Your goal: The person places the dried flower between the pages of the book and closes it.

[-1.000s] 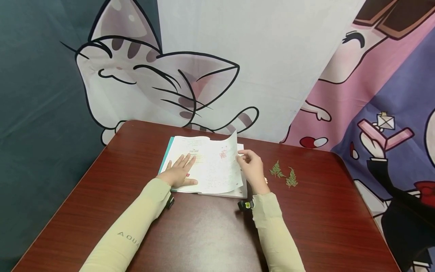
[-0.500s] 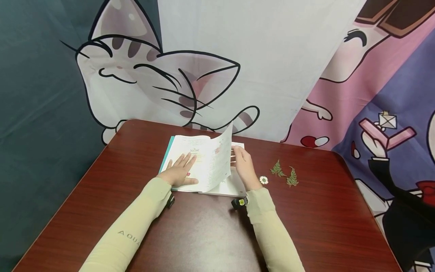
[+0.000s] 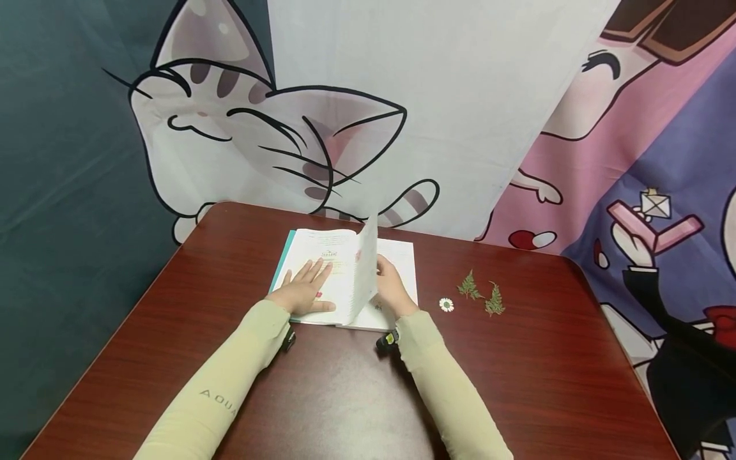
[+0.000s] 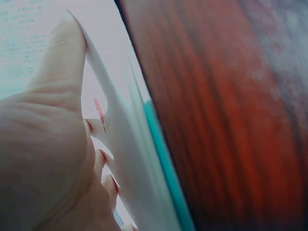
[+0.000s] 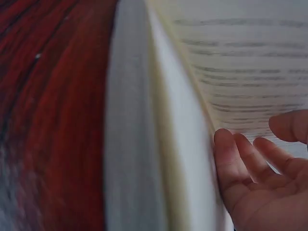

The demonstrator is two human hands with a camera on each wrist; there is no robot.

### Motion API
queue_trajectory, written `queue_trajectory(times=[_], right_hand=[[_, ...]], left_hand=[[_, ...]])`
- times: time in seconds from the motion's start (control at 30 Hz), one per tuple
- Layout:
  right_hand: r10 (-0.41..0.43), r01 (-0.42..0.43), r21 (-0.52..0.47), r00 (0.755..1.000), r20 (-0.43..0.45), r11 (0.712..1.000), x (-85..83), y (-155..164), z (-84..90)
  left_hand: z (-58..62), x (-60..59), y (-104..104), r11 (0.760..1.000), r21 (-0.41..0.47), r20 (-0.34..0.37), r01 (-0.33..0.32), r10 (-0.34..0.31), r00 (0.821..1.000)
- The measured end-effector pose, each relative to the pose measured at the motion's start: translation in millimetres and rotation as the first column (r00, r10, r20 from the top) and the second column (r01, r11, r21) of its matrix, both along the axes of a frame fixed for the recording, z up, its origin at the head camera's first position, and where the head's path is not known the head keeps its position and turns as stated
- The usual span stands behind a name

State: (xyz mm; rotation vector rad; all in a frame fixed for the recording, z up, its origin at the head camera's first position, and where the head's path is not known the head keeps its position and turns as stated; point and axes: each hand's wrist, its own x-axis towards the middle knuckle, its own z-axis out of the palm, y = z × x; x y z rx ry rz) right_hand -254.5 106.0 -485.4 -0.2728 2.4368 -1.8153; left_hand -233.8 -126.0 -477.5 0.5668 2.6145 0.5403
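Note:
An open book (image 3: 397,252) with a teal cover edge (image 4: 166,163) lies on the table. My left hand (image 3: 303,296) rests flat on its left page (image 3: 316,241), fingers spread and thumb pointing toward the spine. One page (image 3: 365,271) stands nearly upright between the hands, bowed near the spine. Behind this page is my right hand (image 3: 395,291), over the right half of the book. In the right wrist view, the right hand's loosely bent fingers (image 5: 228,156) lie against lined print, with thumb and fingers apart. The head view hides part of its fingertips behind the page.
Right of the book, a small white daisy (image 3: 446,305) lies on the red-brown table (image 3: 322,396), with two green fern-like leaves (image 3: 469,285) beyond it. A cloth backdrop (image 3: 460,96) with cartoon drawings hangs behind the table.
The right hand has let go of the page edge and moved left, and the page has swung up toward the left. The daisy has come into view. The left hand stays put.

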Motion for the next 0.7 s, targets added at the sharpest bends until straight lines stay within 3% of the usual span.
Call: queue_trajectory(times=[0.23, 0.4, 0.57, 0.7], right_hand=[[0.032, -0.033, 0.106, 0.999, 0.014, 0.994, -7.0, -9, -4.3], [0.067, -0.069, 0.166, 0.998, 0.020, 0.984, -9.9, -10, -4.4], [0.133, -0.139, 0.206, 0.990, 0.045, 0.969, -13.3, -9, -1.6], [0.187, -0.192, 0.285, 0.981, 0.047, 0.939, -17.9, -8, 0.8]], left_hand=[[-4.2, -2.9, 2, 1.000, -0.029, -0.021, -0.006, 0.005, 1.000], [5.0, -2.7, 3, 1.000, 0.000, -0.018, -0.013, 0.013, 1.000], [19.7, 1.0, -2, 0.995, 0.097, 0.007, -0.035, 0.034, 0.999], [18.2, 1.6, -17, 0.972, 0.224, 0.023, -0.066, 0.063, 0.998]])
